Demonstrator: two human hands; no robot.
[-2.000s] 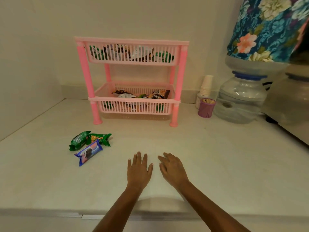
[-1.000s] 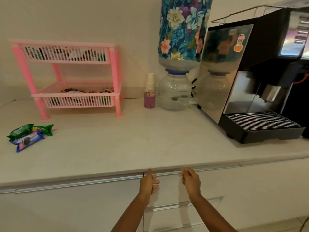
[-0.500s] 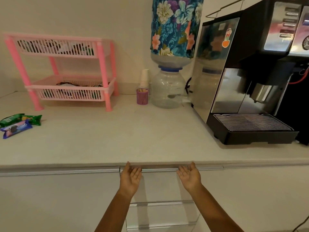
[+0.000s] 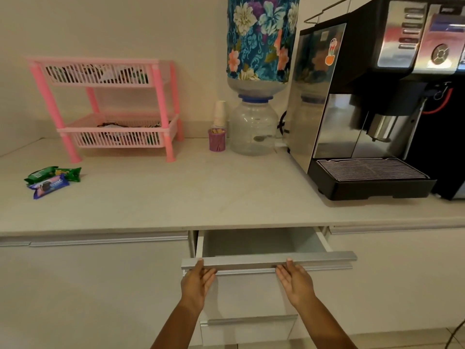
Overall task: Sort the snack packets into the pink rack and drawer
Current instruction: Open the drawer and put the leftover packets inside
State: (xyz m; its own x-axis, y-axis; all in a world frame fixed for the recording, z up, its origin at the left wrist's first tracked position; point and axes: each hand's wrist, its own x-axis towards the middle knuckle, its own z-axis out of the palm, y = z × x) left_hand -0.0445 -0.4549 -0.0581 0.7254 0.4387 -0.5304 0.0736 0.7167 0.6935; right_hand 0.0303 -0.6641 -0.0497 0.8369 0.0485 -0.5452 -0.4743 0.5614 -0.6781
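- The drawer (image 4: 254, 244) is seen partly pulled out from under the counter (image 4: 201, 192); what shows of its inside is bare.
- Its metal handle (image 4: 269, 262) is gripped from below by the left hand (image 4: 197, 283) and the right hand (image 4: 294, 280), fingers curled under the bar.
- The pink rack (image 4: 110, 107), packets on both shelves, stands at the counter's back.
- Three snack packets (image 4: 51, 180) lie in front of the rack, touching.

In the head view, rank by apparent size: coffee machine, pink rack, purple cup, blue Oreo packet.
1. coffee machine, largest, though nearer the lens and cut off by the frame.
2. pink rack.
3 and 4. purple cup and blue Oreo packet look similar; too close to rank.
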